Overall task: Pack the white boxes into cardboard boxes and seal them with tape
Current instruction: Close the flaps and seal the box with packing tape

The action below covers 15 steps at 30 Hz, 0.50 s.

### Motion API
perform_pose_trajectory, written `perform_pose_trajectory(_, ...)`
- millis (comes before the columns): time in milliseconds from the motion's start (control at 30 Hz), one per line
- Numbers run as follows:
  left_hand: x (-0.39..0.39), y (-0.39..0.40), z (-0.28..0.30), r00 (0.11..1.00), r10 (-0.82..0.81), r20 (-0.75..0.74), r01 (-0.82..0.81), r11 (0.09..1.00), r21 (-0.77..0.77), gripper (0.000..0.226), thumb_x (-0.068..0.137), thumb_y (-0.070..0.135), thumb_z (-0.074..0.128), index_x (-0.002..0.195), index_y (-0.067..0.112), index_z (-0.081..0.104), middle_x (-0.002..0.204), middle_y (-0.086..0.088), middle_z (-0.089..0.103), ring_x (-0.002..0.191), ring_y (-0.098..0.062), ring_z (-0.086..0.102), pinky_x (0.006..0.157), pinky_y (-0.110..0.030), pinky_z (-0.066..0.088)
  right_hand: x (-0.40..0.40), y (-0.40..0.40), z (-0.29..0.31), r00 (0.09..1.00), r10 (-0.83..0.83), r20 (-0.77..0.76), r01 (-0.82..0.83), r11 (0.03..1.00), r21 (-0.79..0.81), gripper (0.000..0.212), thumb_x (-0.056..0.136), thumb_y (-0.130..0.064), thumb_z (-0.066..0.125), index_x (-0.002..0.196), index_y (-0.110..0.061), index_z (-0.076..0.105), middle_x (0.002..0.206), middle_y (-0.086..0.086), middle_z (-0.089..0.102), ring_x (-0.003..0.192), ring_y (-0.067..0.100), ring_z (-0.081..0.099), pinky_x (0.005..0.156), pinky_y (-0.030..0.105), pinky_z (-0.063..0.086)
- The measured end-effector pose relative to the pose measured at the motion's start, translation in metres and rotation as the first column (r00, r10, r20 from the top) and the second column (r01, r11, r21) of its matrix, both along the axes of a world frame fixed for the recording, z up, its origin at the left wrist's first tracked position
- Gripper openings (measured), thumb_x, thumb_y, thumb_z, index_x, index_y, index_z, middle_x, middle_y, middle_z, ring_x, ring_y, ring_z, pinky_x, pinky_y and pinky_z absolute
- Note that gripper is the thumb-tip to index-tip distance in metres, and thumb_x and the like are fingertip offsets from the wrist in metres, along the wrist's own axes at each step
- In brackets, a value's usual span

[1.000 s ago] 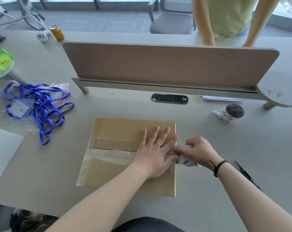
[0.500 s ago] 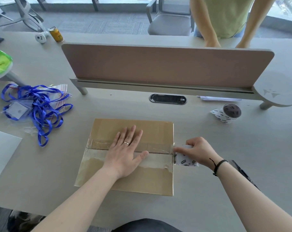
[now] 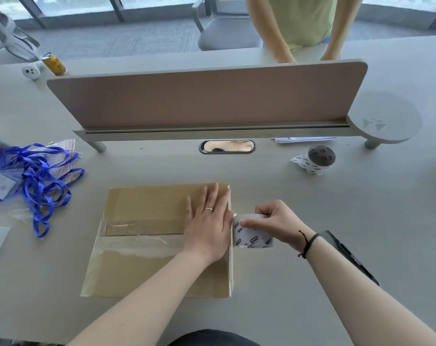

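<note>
A closed cardboard box (image 3: 147, 265) lies flat on the desk in front of me, with a strip of clear tape (image 3: 137, 242) running across its middle seam. My left hand (image 3: 208, 226) presses flat on the box's right end, fingers straight. Just off the box's right edge, my right hand (image 3: 274, 221) grips a white printed tape roll (image 3: 252, 233) held against that edge. No white boxes are visible.
A second tape roll (image 3: 317, 159) sits at the back right. A tangle of blue lanyards (image 3: 34, 178) lies left of the box. A desk divider panel (image 3: 207, 96) stands behind, with a person in a green top (image 3: 304, 23) beyond it. A black object (image 3: 346, 253) lies beside my right forearm.
My left hand slid left along the taped seam, then back to the box's right end. My right hand stayed at the right edge with the tape roll.
</note>
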<state>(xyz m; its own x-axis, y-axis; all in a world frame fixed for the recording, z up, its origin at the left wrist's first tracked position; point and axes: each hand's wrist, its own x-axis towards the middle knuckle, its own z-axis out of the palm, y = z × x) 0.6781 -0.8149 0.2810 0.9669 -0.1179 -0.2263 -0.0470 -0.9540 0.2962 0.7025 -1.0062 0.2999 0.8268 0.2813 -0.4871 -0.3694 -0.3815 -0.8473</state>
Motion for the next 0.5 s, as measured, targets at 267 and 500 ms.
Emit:
perform_pose_trajectory(267,-0.003,0.003,0.001,0.997,-0.075,-0.005,0.075,0.997,0.029,0.076,0.089,0.068,-0.016,0.128,0.046,0.045,0.168,0.006,-0.018,0.152,-0.018,-0.025,0.118,-0.05,-0.022,0.001,-0.008,-0.013,1.0,0.021,0.012,-0.022,0.996,0.083,0.054,0.071,-0.04,0.088,0.057,-0.018,0.041,0.054,-0.007,0.034,0.05,0.01,0.034,0.046,0.022,0.026)
perform_pose_trajectory(500,0.0,0.004,0.006,0.996,-0.059,-0.072,0.058,0.998,-0.017,0.075,0.087,0.073,-0.015,0.119,0.044,0.047,0.167,0.011,-0.016,0.15,-0.011,-0.028,0.119,-0.048,-0.021,0.006,-0.007,-0.006,0.998,0.056,0.038,-0.059,0.995,0.075,0.055,0.079,-0.03,0.086,0.039,-0.023,0.05,0.042,-0.015,0.036,0.041,0.003,0.034,0.042,0.016,0.026)
